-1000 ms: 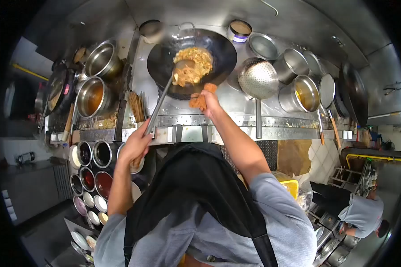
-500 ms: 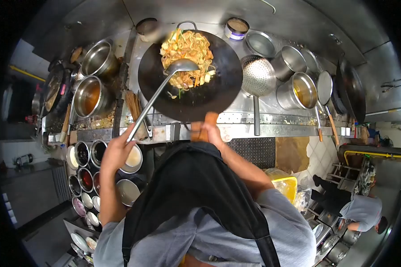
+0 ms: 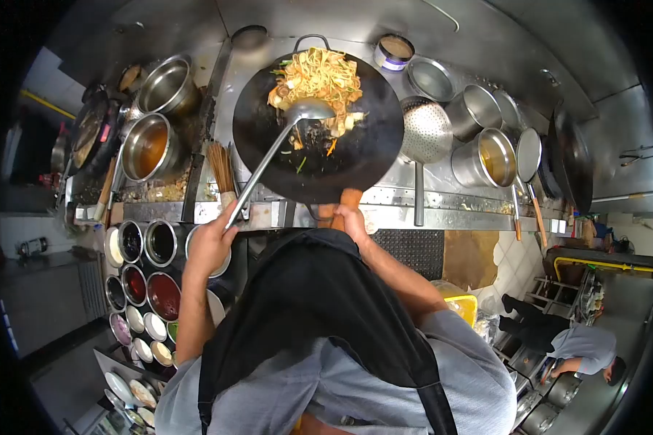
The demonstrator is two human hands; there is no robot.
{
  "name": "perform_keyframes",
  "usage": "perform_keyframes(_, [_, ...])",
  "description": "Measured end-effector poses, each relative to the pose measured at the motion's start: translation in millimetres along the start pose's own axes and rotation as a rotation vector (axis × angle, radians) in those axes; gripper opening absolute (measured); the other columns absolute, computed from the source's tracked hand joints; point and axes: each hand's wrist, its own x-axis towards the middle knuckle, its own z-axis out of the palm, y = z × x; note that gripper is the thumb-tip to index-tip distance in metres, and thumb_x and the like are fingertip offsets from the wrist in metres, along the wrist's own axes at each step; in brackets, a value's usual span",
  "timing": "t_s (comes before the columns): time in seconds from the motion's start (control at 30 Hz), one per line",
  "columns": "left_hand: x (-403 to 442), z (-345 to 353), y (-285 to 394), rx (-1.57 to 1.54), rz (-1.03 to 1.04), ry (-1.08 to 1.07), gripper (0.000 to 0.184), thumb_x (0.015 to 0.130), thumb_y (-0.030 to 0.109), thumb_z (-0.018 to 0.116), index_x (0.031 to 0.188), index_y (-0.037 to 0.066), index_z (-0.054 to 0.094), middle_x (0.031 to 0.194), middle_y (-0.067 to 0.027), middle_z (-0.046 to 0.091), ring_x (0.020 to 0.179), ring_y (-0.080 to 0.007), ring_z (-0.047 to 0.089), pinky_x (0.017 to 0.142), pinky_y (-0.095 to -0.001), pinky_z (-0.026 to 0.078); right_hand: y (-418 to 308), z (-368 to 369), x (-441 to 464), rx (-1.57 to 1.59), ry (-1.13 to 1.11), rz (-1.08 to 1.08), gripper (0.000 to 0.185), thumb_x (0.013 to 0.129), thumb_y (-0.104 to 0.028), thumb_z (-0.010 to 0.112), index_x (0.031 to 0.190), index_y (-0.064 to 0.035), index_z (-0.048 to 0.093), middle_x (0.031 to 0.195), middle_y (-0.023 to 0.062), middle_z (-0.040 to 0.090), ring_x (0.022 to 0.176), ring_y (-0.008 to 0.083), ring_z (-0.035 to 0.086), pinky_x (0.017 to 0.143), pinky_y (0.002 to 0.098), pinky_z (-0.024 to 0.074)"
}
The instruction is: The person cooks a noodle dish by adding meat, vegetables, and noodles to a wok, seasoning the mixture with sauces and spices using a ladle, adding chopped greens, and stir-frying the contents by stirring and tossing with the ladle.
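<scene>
A large dark wok [image 3: 363,163] sits on the steel stove, with noodles and vegetables [image 3: 325,72] heaped in its far half. My left hand [image 3: 212,246] is wrapped round the handle of a long metal ladle [image 3: 261,168]; the ladle's bowl rests against the near side of the noodles. At the wok's near edge, my right hand [image 3: 350,221] is closed on an orange-brown cloth [image 3: 351,198], beside the near loop handle, which is partly hidden. A few vegetable scraps lie on the wok's bare near side.
Right of the wok are a perforated strainer [image 3: 426,130], metal pots [image 3: 461,165] and a tin [image 3: 394,52]. A bamboo brush [image 3: 220,170] and pots of liquid [image 3: 125,156] stand left, above several sauce containers [image 3: 163,296]. Another person [image 3: 584,348] bends at far right.
Over the last second the wok has come nearer my body, with my right hand and the cloth. The noodles now lie heaped at its far side, and the ladle's bowl shows above them.
</scene>
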Motion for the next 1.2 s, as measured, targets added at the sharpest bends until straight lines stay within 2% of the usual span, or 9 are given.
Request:
perform_keyframes(0.1, [-16.6,-32.3,7.7,-0.066,-0.133,-0.090,0.060,0.089,0.011,0.071,0.146,0.020,0.052,0.084,-0.0278,0.064,0.075,-0.0444,0.062,0.072,-0.0429,0.051,-59.6,46.6,21.6,0.068,0.049,0.146,0.038,0.089,-0.021,0.049,0.113,0.0059,0.061,0.107,0.0183,0.070,0.085,0.0297,0.071,0.064,0.0389,0.0590])
perform_keyframes(0.17, [-18.4,-65.2,24.6,-0.026,-0.159,-0.158,0.058,0.090,0.010,0.070,0.145,0.020,0.053,0.082,-0.0271,0.063,0.071,-0.0435,0.058,0.072,-0.0390,0.051,-66.5,53.1,69.3,0.151,0.107,0.176,0.035,0.091,-0.023,0.048,0.111,0.0036,0.060,0.102,0.0157,0.071,0.071,0.0264,0.069,0.043,0.0325,0.0488])
perform_keyframes(0.27, [-9.9,-89.0,27.4,0.031,-0.237,-0.251,0.058,0.089,0.010,0.069,0.145,0.018,0.054,0.086,-0.0275,0.065,0.074,-0.0430,0.063,0.075,-0.0390,0.052,-71.2,46.4,104.7,0.037,0.052,0.186,0.036,0.092,-0.024,0.048,0.111,0.0027,0.061,0.101,0.0139,0.072,0.068,0.0233,0.068,0.037,0.0290,0.0407])
perform_keyframes(0.4, [34.5,-35.9,-29.8,0.186,-0.022,-0.121,0.058,0.091,0.016,0.067,0.146,0.015,0.051,0.098,-0.0271,0.068,0.092,-0.0430,0.068,0.082,-0.0460,0.052,-63.2,40.5,132.6,0.047,0.014,0.205,0.032,0.092,-0.023,0.048,0.109,0.0007,0.061,0.099,0.0141,0.072,0.064,0.0220,0.067,0.034,0.0285,0.0357])
perform_keyframes(0.57, [98.0,25.9,-32.1,-0.169,-0.051,0.069,0.058,0.092,0.016,0.064,0.147,0.010,0.048,0.107,-0.0266,0.069,0.095,-0.0405,0.070,0.084,-0.0436,0.052,-63.4,40.9,137.9,0.051,0.049,0.178,0.026,0.091,-0.020,0.050,0.105,-0.0006,0.060,0.094,0.0144,0.074,0.056,0.0214,0.064,0.032,0.0289,0.0366])
perform_keyframes(0.67, [148.3,42.5,-2.2,-0.394,-0.263,0.020,0.059,0.093,0.016,0.064,0.148,0.004,0.046,0.103,-0.0248,0.071,0.083,-0.0335,0.071,0.080,-0.0409,0.054,-66.6,43.4,134.2,0.035,0.091,0.179,0.026,0.091,-0.020,0.051,0.106,-0.0009,0.059,0.093,0.0141,0.074,0.055,0.0207,0.064,0.032,0.0289,0.0366])
perform_keyframes(0.73, [201.4,88.6,-38.6,-0.320,-0.061,0.186,0.058,0.096,0.014,0.062,0.150,0.007,0.045,0.067,-0.0031,0.057,0.047,-0.0116,0.050,0.044,-0.0306,0.044,-67.1,44.6,133.9,0.031,0.088,0.175,0.025,0.091,-0.020,0.051,0.106,-0.0014,0.060,0.094,0.0137,0.074,0.056,0.0202,0.064,0.032,0.0287,0.0366])
perform_keyframes(0.97, [221.9,90.3,-23.4,-0.407,-0.045,-0.140,0.064,0.094,0.012,0.063,0.154,0.017,0.042,0.067,-0.0020,0.056,0.048,-0.0106,0.050,0.045,-0.0316,0.043,-64.2,37.3,142.4,0.006,-0.005,0.229,0.025,0.092,-0.022,0.050,0.106,-0.0033,0.061,0.095,0.0123,0.074,0.060,0.0190,0.066,0.034,0.0273,0.0361])
perform_keyframes(1.2, [132.2,-21.1,-23.6,0.381,0.224,-0.050,0.064,0.085,0.014,0.068,0.146,0.027,0.052,0.094,-0.0222,0.070,0.082,-0.0415,0.067,0.077,-0.0476,0.053,-67.2,36.8,139.6,-0.011,-0.034,0.224,0.026,0.094,-0.021,0.049,0.109,-0.0032,0.061,0.094,0.0129,0.074,0.064,0.0202,0.069,0.034,0.0274,0.0366])
